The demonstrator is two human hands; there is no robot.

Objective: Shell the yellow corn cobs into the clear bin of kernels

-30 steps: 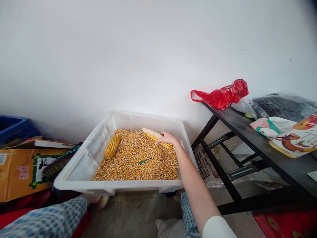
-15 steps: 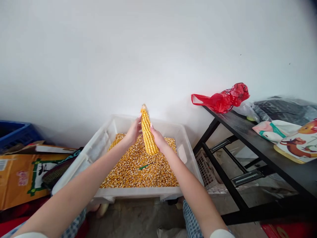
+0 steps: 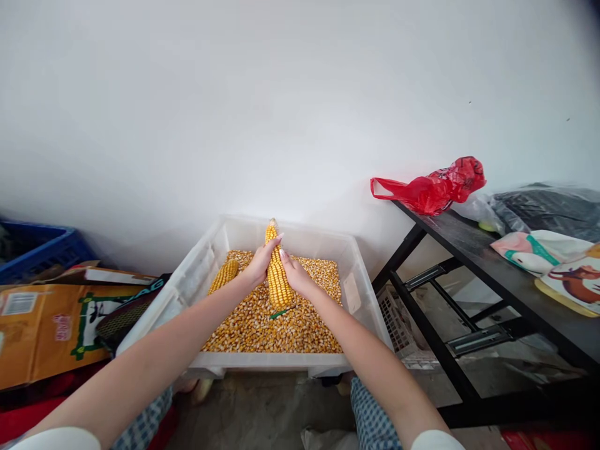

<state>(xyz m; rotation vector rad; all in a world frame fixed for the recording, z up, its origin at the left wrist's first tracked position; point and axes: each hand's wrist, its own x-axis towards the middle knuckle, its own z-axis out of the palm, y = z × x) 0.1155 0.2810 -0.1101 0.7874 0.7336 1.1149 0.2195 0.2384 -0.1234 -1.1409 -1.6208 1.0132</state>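
Observation:
Both hands hold one yellow corn cob (image 3: 279, 284) above a bin of loose kernels. My left hand (image 3: 259, 264) is closed on its left side, with the thumb laid across the rows of kernels. From the right, my right hand (image 3: 296, 275) grips the same cob a little lower, thumb pointing up it. The cob's pale tip points away from me, and its kernels look nearly all in place. A second corn cob (image 3: 224, 275) rests at the left in the bin. Among the loose kernels (image 3: 262, 334) lies a thin green-handled tool (image 3: 280, 314), just below the held cob.
The translucent plastic bin (image 3: 281, 360) stands against a white wall. To the right is a black table (image 3: 506, 275) bearing a red plastic bag (image 3: 434, 190) and other bags. At left are an orange cardboard box (image 3: 47, 325) and a blue crate (image 3: 47, 250).
The cob has come down closer to the kernels. My left hand has shifted from near its tip to a lower grip with the thumb across it. The camera view has swung slightly left.

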